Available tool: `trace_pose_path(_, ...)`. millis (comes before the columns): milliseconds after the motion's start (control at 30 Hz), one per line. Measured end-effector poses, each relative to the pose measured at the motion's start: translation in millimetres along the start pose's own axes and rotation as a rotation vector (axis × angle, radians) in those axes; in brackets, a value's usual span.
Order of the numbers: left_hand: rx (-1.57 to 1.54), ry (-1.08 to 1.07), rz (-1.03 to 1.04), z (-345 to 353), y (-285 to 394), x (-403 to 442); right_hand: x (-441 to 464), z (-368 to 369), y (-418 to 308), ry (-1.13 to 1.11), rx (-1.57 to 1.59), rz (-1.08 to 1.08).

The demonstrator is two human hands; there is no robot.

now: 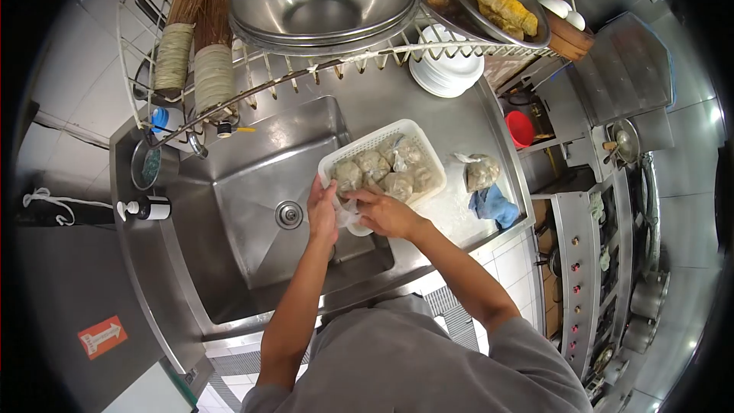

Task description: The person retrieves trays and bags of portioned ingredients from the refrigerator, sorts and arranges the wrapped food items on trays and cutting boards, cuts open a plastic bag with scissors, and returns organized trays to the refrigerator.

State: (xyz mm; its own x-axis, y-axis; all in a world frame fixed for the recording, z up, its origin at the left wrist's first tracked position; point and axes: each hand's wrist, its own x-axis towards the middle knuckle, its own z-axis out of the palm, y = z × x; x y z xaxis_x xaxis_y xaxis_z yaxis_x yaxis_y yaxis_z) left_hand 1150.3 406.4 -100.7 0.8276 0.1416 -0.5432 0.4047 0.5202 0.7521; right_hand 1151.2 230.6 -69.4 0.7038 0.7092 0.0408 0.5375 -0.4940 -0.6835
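Note:
A white perforated basket (430, 147) holds several knotted clear plastic bags (372, 166) of pale food, at the right edge of the steel sink. Both hands are at its near left corner. My left hand (322, 210) is closed on a whitish plastic bag (349, 216), thumb up by the basket's rim. My right hand (384, 213) grips the same bag from the right, its fingers bent over it. What the bag holds is largely hidden by the hands. Another filled bag (482, 173) lies on the steel counter right of the basket, beside a blue cloth (494, 206).
The sink basin (260, 183) lies left of the basket. Overhead, a wire rack (306, 69) carries steel bowls (323, 0) and brushes (212, 80). White plates (447, 69) stand at the counter's back. A soap bottle (150, 208) is at left, a stove (585, 275) at right.

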Motion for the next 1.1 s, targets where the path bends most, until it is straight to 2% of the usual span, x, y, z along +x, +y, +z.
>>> trace_pose_path(67,-0.007,0.01,0.0,3.0,4.9,-4.3,-17.0,-24.3,-14.9,0.044,0.119,-0.044)
trace_pose_path(133,0.006,-0.026,0.023,4.8,3.4,2.8,-40.4,-58.7,-22.0,0.264,0.046,-0.07)
trace_pose_path(200,0.023,-0.073,0.039,8.7,-0.7,14.9,-81.7,-76.5,22.7,0.435,-0.07,0.252)
trace_pose_path(267,0.108,-0.018,0.054,16.2,-1.2,35.8,-125.2,-99.1,79.2,0.595,-0.23,0.588)
trace_pose_path(333,0.077,-0.058,0.048,34.7,7.9,42.6,-155.0,-111.8,111.3,0.53,-0.604,0.68)
trace_pose_path(467,0.248,-0.147,0.048,47.0,13.0,70.0,-180.8,-97.2,173.5,0.412,-0.504,0.743)
trace_pose_path(533,0.646,-0.119,0.097,57.9,17.8,73.5,-179.4,-101.8,182.6,0.376,-0.257,0.775)
trace_pose_path(567,0.654,-0.121,0.093,62.9,16.9,72.3,-181.5,-101.9,183.3,0.378,-0.251,0.781)
trace_pose_path(633,1.265,0.265,1.064,84.2,21.0,61.3,-183.4,-102.0,187.4,0.559,-0.152,0.904)
trace_pose_path(667,1.269,0.263,1.065,95.8,23.8,61.4,-185.4,-101.1,189.2,0.561,-0.147,0.906)
trace_pose_path(733,1.238,-0.365,1.095,120.1,23.4,73.3,-193.7,-97.8,188.6,0.938,0.534,0.88)
trace_pose_path(767,1.24,-0.358,1.092,131.3,18.5,79.2,-194.0,-97.0,184.4,0.991,0.454,0.853)
trace_pose_path(800,1.419,-0.496,1.137,139.7,8.6,88.6,-185.0,-104.1,168.5,0.982,0.455,0.85)
trace_pose_path(833,1.596,-0.641,1.173,144.5,3.4,95.9,-170.3,-114.2,143.8,1.08,0.747,0.747)
trace_pose_path(867,1.596,-0.64,1.17,148.1,3.3,101.0,-155.3,-121.4,124.5,1.168,1.037,0.63)
trace_pose_path(933,1.852,-0.739,1.034,160.4,1.0,109.3,-122.4,-129.2,105.9,1.042,1.148,0.547)
trace_pose_path(967,1.846,-0.77,1.035,162.7,-3.1,113.0,-93.8,-119.7,109.0,0.944,1.4,0.517)
trace_pose_path(1033,1.555,-0.686,1.101,150.4,3.2,124.3,-57.8,-104.6,110.7,0.845,1.478,0.444)
trace_pose_path(1067,1.555,-0.686,1.099,149.7,2.0,122.4,-44.4,-83.8,125.5,0.881,1.465,0.54)
trace_pose_path(1100,1.505,-0.585,1.104,147.2,2.1,118.7,-30.7,-83.0,116.7,0.833,1.379,0.619)
